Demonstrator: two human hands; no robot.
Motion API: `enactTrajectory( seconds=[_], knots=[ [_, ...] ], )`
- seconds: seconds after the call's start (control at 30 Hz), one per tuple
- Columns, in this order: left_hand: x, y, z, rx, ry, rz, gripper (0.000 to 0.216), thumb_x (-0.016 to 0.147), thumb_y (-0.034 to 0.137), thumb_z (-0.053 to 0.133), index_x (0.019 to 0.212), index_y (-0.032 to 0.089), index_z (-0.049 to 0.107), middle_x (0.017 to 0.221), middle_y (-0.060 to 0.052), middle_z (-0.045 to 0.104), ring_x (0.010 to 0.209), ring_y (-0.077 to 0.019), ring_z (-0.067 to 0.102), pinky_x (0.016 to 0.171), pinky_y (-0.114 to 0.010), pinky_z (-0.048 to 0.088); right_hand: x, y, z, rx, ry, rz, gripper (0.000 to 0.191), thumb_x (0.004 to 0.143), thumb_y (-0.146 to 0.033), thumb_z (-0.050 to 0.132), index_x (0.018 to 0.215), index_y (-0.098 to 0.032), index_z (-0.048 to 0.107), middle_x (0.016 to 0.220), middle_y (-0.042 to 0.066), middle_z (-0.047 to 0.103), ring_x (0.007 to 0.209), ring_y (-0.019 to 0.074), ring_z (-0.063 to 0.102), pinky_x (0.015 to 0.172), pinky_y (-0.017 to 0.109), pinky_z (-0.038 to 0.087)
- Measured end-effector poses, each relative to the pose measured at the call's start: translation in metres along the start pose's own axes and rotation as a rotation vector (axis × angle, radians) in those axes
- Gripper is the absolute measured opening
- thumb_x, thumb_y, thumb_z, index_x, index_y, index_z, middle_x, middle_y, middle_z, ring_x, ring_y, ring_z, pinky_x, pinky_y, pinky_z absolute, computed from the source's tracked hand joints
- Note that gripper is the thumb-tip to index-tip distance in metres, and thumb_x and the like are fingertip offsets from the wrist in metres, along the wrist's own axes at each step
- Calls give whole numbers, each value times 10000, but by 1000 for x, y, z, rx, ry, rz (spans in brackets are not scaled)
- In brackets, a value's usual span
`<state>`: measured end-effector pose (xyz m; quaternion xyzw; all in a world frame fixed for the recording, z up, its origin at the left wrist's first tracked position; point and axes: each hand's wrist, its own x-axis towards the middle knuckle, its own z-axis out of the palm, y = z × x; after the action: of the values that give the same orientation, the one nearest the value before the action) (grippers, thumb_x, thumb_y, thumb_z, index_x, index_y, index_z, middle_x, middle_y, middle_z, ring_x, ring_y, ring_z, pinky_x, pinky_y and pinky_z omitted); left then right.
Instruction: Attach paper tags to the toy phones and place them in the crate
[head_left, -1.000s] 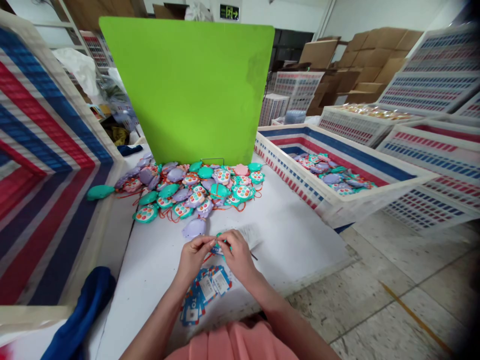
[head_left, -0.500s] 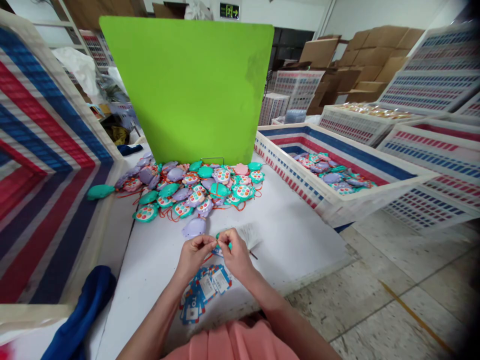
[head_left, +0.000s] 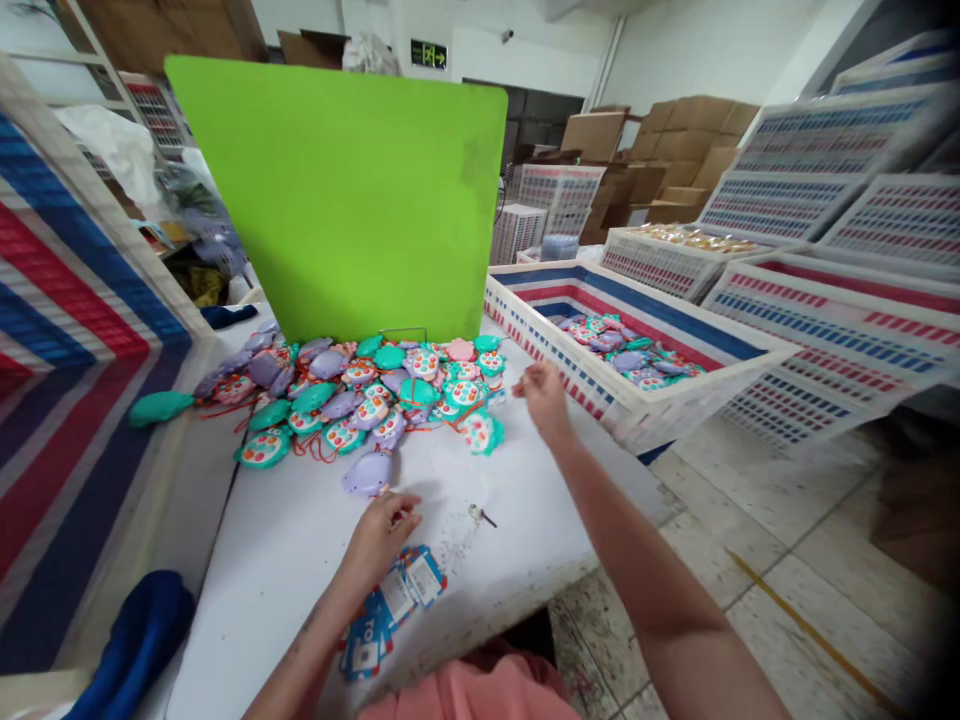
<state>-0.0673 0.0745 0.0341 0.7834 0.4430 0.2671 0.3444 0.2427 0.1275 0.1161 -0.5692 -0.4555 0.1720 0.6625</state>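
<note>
My left hand point(head_left: 381, 535) lies on the white table point(head_left: 285, 540) with its fingers curled together, just above a stack of blue paper tags point(head_left: 390, 600). What the fingers hold, if anything, is hidden. My right hand point(head_left: 541, 397) is stretched out over the table near the right end of the toy pile point(head_left: 352, 395), and motion smears it. A teal toy point(head_left: 481, 431) sits just left of that hand at the pile's edge. I cannot see whether the hand grips its cord.
A green board point(head_left: 337, 200) stands behind the pile. A striped white crate point(head_left: 637, 415) to the right holds more toys point(head_left: 611, 345). A thin white bundle and a small dark piece point(head_left: 480, 517) lie by the left hand. A blue cloth point(head_left: 127, 650) lies at the lower left.
My hands were together, working on a teal toy above the tags. My right hand has swung away to the right and forward, and the toy now lies by the pile. My left hand stayed low.
</note>
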Motion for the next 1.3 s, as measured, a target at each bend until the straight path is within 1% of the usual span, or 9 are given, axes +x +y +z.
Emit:
enactTrajectory(
  seconds=[0.13, 0.23, 0.33, 0.5, 0.67, 0.83, 0.97, 1.13, 1.3],
  knots=[
    [-1, 2, 5, 50, -95, -38, 245, 797, 268, 518, 970, 160, 653, 880, -79, 646, 799, -195, 589, 737, -310, 455, 67, -11, -59, -232, 469, -321, 142, 820, -195, 408, 959, -175, 428, 867, 58, 550, 739, 148, 600, 739, 344, 479],
    [-1, 8, 8, 106, -152, -58, 241, 793, 264, 519, 968, 173, 659, 893, -78, 642, 859, -212, 582, 764, -311, 437, 71, -17, -76, -294, 584, -453, 293, 800, -175, 430, 1092, -152, 426, 1080, 130, 520, 984, 187, 570, 859, 375, 447],
    [-2, 14, 14, 179, -223, -42, 235, 788, 290, 541, 954, 181, 664, 890, -75, 642, 890, -223, 569, 785, -310, 414, 29, -13, -57, -334, 419, -397, 287, 785, -202, 488, 1069, -165, 503, 1051, 98, 570, 989, 208, 560, 877, 408, 434],
    [0, 22, 28, 398, -309, -11, 259, 734, 330, 626, 957, 202, 662, 921, -78, 645, 928, -256, 544, 790, -328, 380, -90, 12, 11, -196, -142, -98, 168, 828, -226, 450, 862, -175, 606, 861, 58, 650, 836, 180, 599, 799, 337, 465],
    [10, 17, 36, 469, -287, -12, 157, 768, 201, 556, 864, 166, 676, 885, -91, 646, 893, -242, 554, 807, -327, 375, -167, 39, 57, 58, -384, 150, 195, 859, -259, 459, 972, -180, 596, 844, 43, 675, 810, 161, 637, 768, 309, 498],
    [19, 5, 29, 432, -217, -51, 194, 785, 154, 497, 863, 158, 675, 879, -91, 665, 877, -224, 574, 787, -302, 391, -178, 46, 64, 23, -567, 100, 252, 886, -252, 437, 1068, -205, 605, 977, 49, 691, 929, 166, 637, 835, 328, 485],
    [22, -1, 19, 365, -171, -72, 201, 794, 174, 496, 857, 188, 687, 869, -66, 685, 844, -196, 597, 761, -274, 400, -174, 46, 62, -122, -678, -50, 233, 821, -233, 557, 1037, -217, 642, 1003, 43, 690, 951, 184, 624, 864, 350, 462],
    [21, -2, 10, 291, -104, -67, 252, 831, 273, 464, 744, 186, 684, 733, -51, 668, 720, -180, 590, 688, -264, 406, -174, 49, 67, -258, -672, -134, 129, 781, -176, 602, 874, -213, 684, 784, 13, 696, 748, 164, 617, 738, 299, 460],
    [21, -9, -16, 218, 101, -74, 288, 846, 328, 417, 789, 178, 656, 759, -53, 653, 698, -177, 575, 657, -260, 406, -172, 51, 66, -202, -634, -29, 124, 801, -159, 549, 794, -199, 667, 724, 3, 672, 704, 147, 595, 676, 264, 449]
  ],
)
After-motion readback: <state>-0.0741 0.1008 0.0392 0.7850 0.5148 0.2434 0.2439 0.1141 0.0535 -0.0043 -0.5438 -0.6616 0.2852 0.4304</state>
